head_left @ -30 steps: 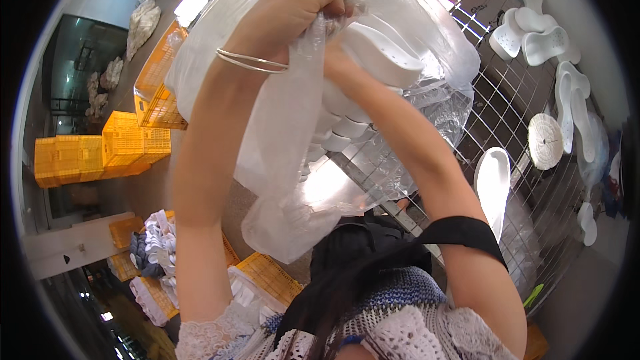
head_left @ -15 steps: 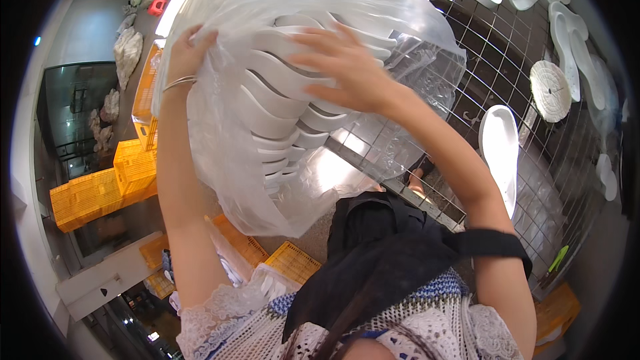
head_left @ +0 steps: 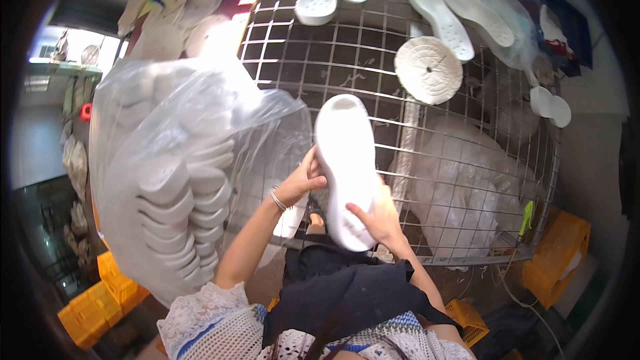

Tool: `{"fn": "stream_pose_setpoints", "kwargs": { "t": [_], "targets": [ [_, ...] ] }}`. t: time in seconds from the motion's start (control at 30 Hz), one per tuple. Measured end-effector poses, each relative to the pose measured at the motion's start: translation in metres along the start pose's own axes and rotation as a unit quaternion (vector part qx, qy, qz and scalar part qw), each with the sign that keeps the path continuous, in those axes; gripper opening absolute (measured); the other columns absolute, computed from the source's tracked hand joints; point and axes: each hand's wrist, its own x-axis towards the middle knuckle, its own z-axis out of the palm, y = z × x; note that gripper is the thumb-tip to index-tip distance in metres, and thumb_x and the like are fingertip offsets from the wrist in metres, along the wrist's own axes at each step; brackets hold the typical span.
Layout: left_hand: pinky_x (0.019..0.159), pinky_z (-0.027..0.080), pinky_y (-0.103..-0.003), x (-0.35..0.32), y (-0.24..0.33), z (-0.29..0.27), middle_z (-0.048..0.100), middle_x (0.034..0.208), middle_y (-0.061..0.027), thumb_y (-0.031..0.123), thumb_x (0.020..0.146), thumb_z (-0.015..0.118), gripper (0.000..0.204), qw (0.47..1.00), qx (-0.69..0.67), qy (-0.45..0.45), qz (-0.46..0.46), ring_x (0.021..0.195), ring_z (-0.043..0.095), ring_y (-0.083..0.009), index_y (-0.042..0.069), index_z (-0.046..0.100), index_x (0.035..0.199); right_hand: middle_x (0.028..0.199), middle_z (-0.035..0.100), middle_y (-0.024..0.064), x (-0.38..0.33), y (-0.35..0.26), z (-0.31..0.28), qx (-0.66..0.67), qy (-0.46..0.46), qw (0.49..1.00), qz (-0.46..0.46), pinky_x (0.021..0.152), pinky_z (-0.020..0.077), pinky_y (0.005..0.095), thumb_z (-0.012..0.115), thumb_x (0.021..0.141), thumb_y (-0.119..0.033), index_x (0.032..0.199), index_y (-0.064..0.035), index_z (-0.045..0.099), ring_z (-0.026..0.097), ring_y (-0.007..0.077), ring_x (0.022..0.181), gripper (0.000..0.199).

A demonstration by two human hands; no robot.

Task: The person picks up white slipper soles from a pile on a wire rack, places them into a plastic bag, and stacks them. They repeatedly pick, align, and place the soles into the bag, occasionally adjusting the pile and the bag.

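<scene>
A white shoe sole (head_left: 347, 153), long and hollow at its far end, is held up in front of me over the wire mesh. My left hand (head_left: 305, 179) grips its left edge, with the thumb lying along the side. My right hand (head_left: 379, 217) is closed round the lower right edge, thumb on top and the other fingers partly hidden beneath it. To the left, a large clear plastic bag (head_left: 120, 187) holds stacked white soles (head_left: 170, 227) in curved rows.
Wire mesh (head_left: 347, 47) spreads before me. A round cream disc (head_left: 429, 70) and several white soles (head_left: 437, 17) lie on it farther off. Clear plastic (head_left: 460, 193) shows at right, near a green-handled tool (head_left: 527, 217). Yellow crates (head_left: 557, 253) stand at both sides.
Both hands have left the plastic bag and now hold the white sole that lay on the mesh. My view has swung right, so the bag appears farther left.
</scene>
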Motion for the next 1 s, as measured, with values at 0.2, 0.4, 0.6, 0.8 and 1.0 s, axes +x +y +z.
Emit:
{"fn": "stream_pose_setpoints", "kwargs": {
  "t": [0.2,0.4,0.6,0.8,1.0],
  "targets": [
    [0.085,0.057,-0.036,0.069,-0.042,0.010,0.064,0.114,-0.0198,0.019,0.087,0.054,0.048,0.891,-0.417,-0.078,-0.160,0.097,0.068,-0.0275,-0.008,0.049,0.126,0.116,0.054,0.0206,0.221,0.025,-0.176,-0.181,0.383,0.888,-0.179,0.094,0.0428,0.0443,0.072,0.081,-0.028,0.121,0.0023,0.055,0.051,0.0369,0.109,0.053],
    [0.087,0.055,-0.035,0.166,0.022,0.026,0.064,0.111,-0.0156,0.019,0.086,0.054,0.046,0.973,-0.197,0.110,-0.041,0.098,0.066,-0.0246,-0.008,0.050,0.124,0.108,0.052,0.0197,0.413,0.028,-0.256,-0.326,0.292,0.889,-0.136,0.082,0.0519,0.0441,0.060,0.081,-0.006,0.091,0.0008,0.064,0.057,0.0341,0.098,0.013],
    [0.111,0.034,-0.042,0.244,0.055,0.041,0.045,0.140,-0.0110,0.056,0.081,0.069,0.088,0.981,-0.096,0.107,0.128,0.132,0.041,-0.0261,0.002,0.033,0.141,0.085,0.059,0.0208,0.270,-0.067,-0.248,-0.278,0.204,0.878,-0.332,0.069,0.0555,0.0427,0.065,0.078,-0.012,0.092,0.0090,0.066,0.062,0.0363,0.081,0.025],
    [0.097,0.051,-0.043,0.254,0.001,0.055,0.048,0.139,-0.0138,0.058,0.076,0.071,0.094,0.954,-0.279,0.038,0.103,0.119,0.055,-0.0279,0.002,0.035,0.142,0.113,0.059,0.0228,0.266,0.087,-0.375,-0.286,0.518,0.783,-0.191,0.085,0.0494,0.0421,0.073,0.083,-0.030,0.126,0.0072,0.052,0.061,0.0340,0.100,0.060],
    [0.088,0.057,-0.039,0.223,-0.020,0.046,0.060,0.124,-0.0183,0.031,0.084,0.061,0.063,0.919,-0.384,0.079,-0.042,0.103,0.066,-0.0274,-0.001,0.044,0.136,0.110,0.054,0.0227,0.215,0.239,-0.478,-0.382,0.466,0.793,0.091,0.089,0.0448,0.0445,0.068,0.085,-0.017,0.120,0.0033,0.057,0.056,0.0377,0.100,0.042]
  ]
}}
